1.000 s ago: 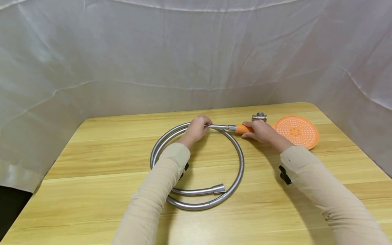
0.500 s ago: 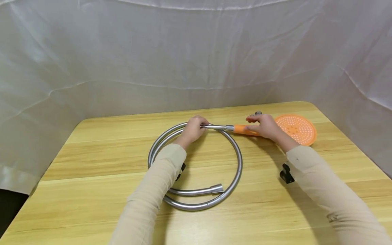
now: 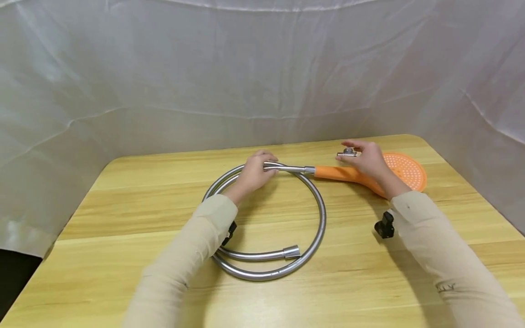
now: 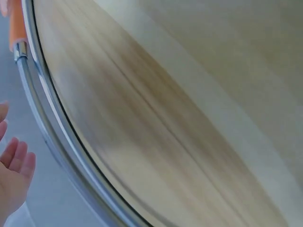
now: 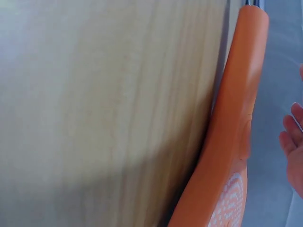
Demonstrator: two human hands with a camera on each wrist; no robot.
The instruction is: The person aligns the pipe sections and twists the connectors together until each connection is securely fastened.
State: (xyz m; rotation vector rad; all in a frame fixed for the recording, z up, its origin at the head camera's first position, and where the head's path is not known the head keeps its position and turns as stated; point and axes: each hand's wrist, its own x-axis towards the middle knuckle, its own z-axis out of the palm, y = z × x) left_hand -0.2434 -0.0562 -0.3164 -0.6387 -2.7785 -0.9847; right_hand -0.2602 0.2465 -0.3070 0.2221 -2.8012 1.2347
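An orange handheld shower head lies on the table with its round perforated face at the right. Its handle end meets the metal collar of a coiled silver shower hose; the hose's other end lies loose at the front of the coil. Over the coil's back stretch is my left hand, fingers loose; the left wrist view shows it apart from the hose. My right hand is past the handle, thumb and fingers parted around a small chrome fitting. Whether they touch it cannot be made out.
The wooden table has its back edge just beyond the hose and fitting. A pale cloth curtain hangs behind and at both sides. Black wrist camera mounts sit under both forearms.
My right hand has let go of the orange handle and moved back and right to the chrome fitting. My left hand has loosened from the hose and shifted slightly left.
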